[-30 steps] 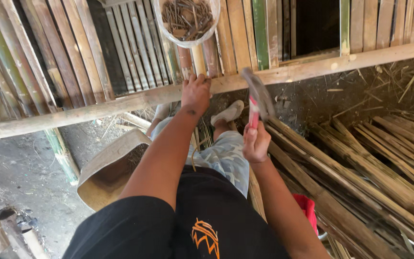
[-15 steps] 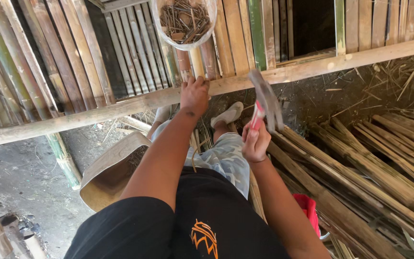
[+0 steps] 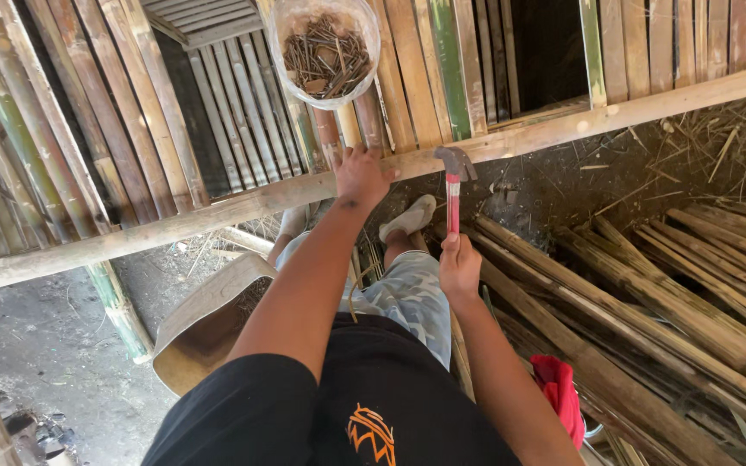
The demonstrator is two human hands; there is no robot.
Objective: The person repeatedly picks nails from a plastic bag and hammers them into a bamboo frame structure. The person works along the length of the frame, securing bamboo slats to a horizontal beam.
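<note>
Two bare hands work at a long horizontal wooden rail (image 3: 218, 216) that crosses a wall of upright bamboo slats (image 3: 114, 112). At the far left, a bamboo post (image 3: 118, 311) stands on grey ground, beside a curved, tan sheet of bark-like material (image 3: 205, 324). Above the rail's middle hangs a clear plastic container full of rusty nails (image 3: 325, 52). Just below it, the left hand (image 3: 360, 177) presses on the rail's top edge, fingers bunched as if steadying something small; whether it pinches a nail cannot be told. To its right, the right hand (image 3: 459, 267) is closed around the red handle of a steel claw hammer (image 3: 453, 185). The hammer head, tilted back half a second ago, has now come down to the rail, near the left fingertips, suggesting a strike landing. Loose bamboo poles (image 3: 649, 293) lie lower right, with a red cloth (image 3: 560, 388).
</note>
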